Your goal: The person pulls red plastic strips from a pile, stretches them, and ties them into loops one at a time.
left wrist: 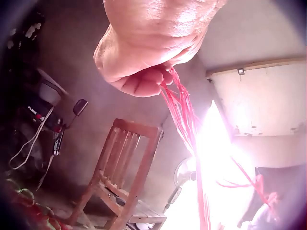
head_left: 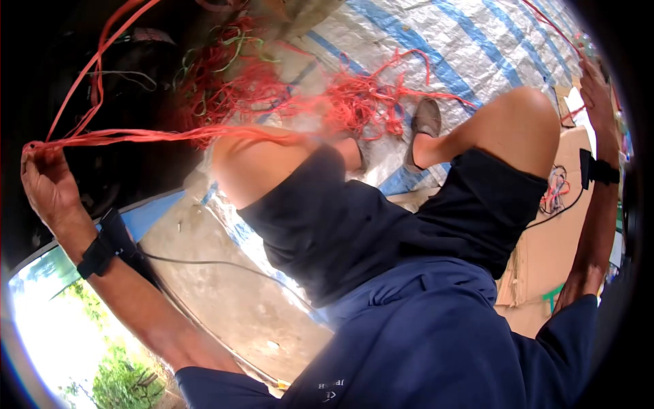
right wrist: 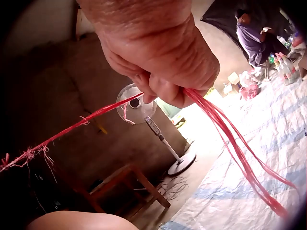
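Red plastic strands (head_left: 170,135) run from the left hand (head_left: 54,187), raised at the far left of the head view, toward the person's knee. In the left wrist view the curled fingers of the left hand (left wrist: 153,48) grip the red strands (left wrist: 184,117), which hang down. At the far right of the head view is the right hand (head_left: 596,95), with a thin red strand by it. The right wrist view shows the right hand (right wrist: 158,57) closed round red strands (right wrist: 230,139); a frayed length stretches off to the left.
Tangled red strands (head_left: 361,102) lie on a blue-and-white striped sheet (head_left: 463,41) before the feet. Cardboard (head_left: 552,252) lies at the right. A wooden chair (left wrist: 122,167), a standing fan (right wrist: 160,132) and a seated person (right wrist: 256,40) are farther off.
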A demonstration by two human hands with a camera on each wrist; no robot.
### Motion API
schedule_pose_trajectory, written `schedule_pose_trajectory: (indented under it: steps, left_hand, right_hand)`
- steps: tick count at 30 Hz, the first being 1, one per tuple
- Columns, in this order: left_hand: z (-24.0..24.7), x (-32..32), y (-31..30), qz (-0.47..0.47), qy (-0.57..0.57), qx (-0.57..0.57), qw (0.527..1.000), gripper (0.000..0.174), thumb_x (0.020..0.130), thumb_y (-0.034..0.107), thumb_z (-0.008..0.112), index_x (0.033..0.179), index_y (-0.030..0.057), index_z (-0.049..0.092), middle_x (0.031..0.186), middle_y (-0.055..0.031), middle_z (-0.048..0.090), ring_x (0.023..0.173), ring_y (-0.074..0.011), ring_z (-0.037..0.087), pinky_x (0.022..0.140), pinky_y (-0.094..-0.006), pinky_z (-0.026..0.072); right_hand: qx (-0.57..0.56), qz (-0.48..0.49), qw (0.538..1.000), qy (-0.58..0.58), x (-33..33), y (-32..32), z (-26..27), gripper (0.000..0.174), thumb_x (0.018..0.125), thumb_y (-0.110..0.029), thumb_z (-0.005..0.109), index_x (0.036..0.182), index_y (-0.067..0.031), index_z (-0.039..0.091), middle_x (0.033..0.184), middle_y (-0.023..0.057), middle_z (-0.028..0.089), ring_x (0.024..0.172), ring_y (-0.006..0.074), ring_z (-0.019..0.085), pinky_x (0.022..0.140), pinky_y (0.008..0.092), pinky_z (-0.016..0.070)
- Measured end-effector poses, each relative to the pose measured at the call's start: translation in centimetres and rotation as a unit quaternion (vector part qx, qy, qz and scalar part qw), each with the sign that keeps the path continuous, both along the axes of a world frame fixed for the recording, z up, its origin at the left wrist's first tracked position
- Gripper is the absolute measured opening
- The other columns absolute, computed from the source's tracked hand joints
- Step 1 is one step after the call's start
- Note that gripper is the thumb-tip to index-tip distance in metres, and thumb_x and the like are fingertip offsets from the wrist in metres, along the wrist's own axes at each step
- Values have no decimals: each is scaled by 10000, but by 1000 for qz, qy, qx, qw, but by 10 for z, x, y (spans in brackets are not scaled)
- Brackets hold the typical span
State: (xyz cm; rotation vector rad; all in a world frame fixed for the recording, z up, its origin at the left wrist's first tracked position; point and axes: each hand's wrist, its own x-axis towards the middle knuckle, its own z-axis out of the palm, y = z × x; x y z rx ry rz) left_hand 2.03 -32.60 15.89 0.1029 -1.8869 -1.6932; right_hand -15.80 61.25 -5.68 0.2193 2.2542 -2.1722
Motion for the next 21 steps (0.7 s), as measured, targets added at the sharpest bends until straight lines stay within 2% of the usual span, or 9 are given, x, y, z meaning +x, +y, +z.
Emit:
schedule_pose_trajectory:
  steps: [1,4,8,11,15,17,18,20,21]
  left_hand:
    - [2,-2,17,4,2,-9,1000,88,949,92,599,925,25,651,863,-77,653,763,-172,608,770,-322,551]
    - [-5,0,54,-50,9,99,994,107,924,137,643,887,38,662,877,-86,662,829,-233,620,931,-412,509]
    - [-15,-1,76,-112,-14,148,983,110,912,109,650,842,26,664,859,-97,644,908,-245,592,937,-371,482]
    - [-19,-1,91,-76,-14,192,978,121,921,103,638,838,16,656,840,-91,621,878,-237,577,924,-359,481]
    - [-18,6,103,-97,7,177,979,129,925,115,638,847,12,644,848,-85,593,848,-222,558,871,-347,484]
    - [-17,9,92,-187,-17,202,961,142,940,147,627,868,24,619,848,-66,534,794,-197,520,784,-325,460]
    - [-22,13,91,-185,-8,172,968,171,963,185,603,883,34,590,826,-48,467,711,-162,450,672,-293,399]
    - [-21,23,91,-171,-13,167,971,175,971,190,592,887,37,581,821,-44,454,682,-149,416,634,-281,365]
    - [-21,26,89,-155,-19,162,974,179,979,195,582,891,39,573,817,-40,440,653,-136,381,596,-269,331]
  right_hand:
    - [-11,34,999,0,-4,1,-5,318,1050,-194,462,1258,32,544,674,-89,388,477,-19,253,378,159,211]
    - [5,-20,1000,23,-1,-4,-13,331,1046,-184,467,1303,16,523,817,-75,505,488,-22,266,376,152,221]
    - [39,-40,997,-47,-8,25,-24,360,1044,-187,467,1348,5,497,974,-55,576,507,-22,279,377,150,227]
    - [60,-60,996,-38,-3,17,-22,385,1047,-186,452,1385,-2,474,1120,-38,585,526,-19,284,388,149,234]
    - [54,-69,996,-28,5,7,-15,392,1053,-171,427,1407,-6,457,1184,-30,576,540,-14,289,405,146,248]
    - [15,-28,999,-37,3,10,-15,396,1054,-147,409,1422,-5,440,1213,-34,565,541,-10,288,417,147,262]
    - [16,-29,999,-38,6,6,-15,396,1054,-147,409,1422,-5,440,1213,-34,565,541,-10,288,417,147,262]
    - [-42,-69,996,-27,17,-30,-4,271,1039,-226,499,1215,-32,571,752,-85,454,489,-16,260,373,175,205]
    - [-40,-70,996,-28,17,-38,0,271,1039,-226,499,1215,-32,571,752,-85,454,489,-16,260,373,175,205]
